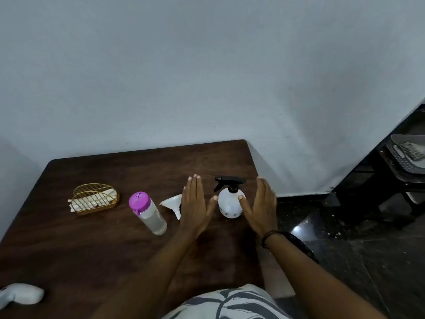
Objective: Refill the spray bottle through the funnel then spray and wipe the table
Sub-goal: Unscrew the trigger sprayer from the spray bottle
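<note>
A dark wooden table (92, 249) stands against a pale grey wall (184, 65), with dark speckled floor (368, 249) beside it. The white spray bottle (230, 203) stands upright near the table's right edge, its black trigger head lying level, nozzle seemingly pointing away from that edge. Just beside the bottle lies a white funnel (172, 202) on its side, then a purple-capped water bottle (149, 212) and a gold wire holder (95, 199). The left hand (195, 208) and right hand (262, 208) flank the spray bottle, fingers spread flat, holding nothing. A white cloth (23, 293) lies at the table's near corner.
</note>
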### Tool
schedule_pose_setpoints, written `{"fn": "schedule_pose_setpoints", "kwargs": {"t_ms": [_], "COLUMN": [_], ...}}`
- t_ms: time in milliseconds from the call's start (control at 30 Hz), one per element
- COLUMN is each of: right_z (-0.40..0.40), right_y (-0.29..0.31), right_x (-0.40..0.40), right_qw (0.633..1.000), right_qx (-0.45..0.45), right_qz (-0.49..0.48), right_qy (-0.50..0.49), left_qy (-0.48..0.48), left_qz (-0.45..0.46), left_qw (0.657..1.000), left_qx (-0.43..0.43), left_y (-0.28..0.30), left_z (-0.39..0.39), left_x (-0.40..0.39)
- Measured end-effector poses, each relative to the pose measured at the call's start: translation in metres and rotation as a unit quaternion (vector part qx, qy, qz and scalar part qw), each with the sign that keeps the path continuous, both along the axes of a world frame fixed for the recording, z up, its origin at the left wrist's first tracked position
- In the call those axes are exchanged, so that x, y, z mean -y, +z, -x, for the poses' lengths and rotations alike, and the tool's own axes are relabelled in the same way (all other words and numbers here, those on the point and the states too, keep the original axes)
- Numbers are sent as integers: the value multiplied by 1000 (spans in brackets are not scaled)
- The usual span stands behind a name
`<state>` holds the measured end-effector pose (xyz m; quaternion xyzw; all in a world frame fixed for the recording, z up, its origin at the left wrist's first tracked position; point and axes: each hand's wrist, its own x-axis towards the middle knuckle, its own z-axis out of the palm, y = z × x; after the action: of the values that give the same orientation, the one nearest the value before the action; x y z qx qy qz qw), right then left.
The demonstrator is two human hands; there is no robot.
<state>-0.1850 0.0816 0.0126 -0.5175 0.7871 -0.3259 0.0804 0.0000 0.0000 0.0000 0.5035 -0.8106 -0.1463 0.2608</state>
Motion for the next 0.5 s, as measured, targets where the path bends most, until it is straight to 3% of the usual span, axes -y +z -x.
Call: {"fn": "schedule_pose_setpoints", "kwargs": {"t_ms": [133,233,300,500], "right_z": [-2,-13,-18,-24], "right_y": [1,6,9,12], "right_x": [1,9,16,30], "right_qw": [992,981,970,942], "right_qx": [120,193,239,329], "right_qz": [-42,21,44,68], "right_qy": [5,5,-10,-12], "left_qy": [-4,-70,-102,-88], "left_qz": [-114,-117,-119,-128], "left_qw": [993,988,986,988], "left_qx": [35,78,56,16], "left_y": [-17,-20,-18,-19], "left_z": [-4,5,14,35], "left_x": [-10,-9,-6,-4]}}
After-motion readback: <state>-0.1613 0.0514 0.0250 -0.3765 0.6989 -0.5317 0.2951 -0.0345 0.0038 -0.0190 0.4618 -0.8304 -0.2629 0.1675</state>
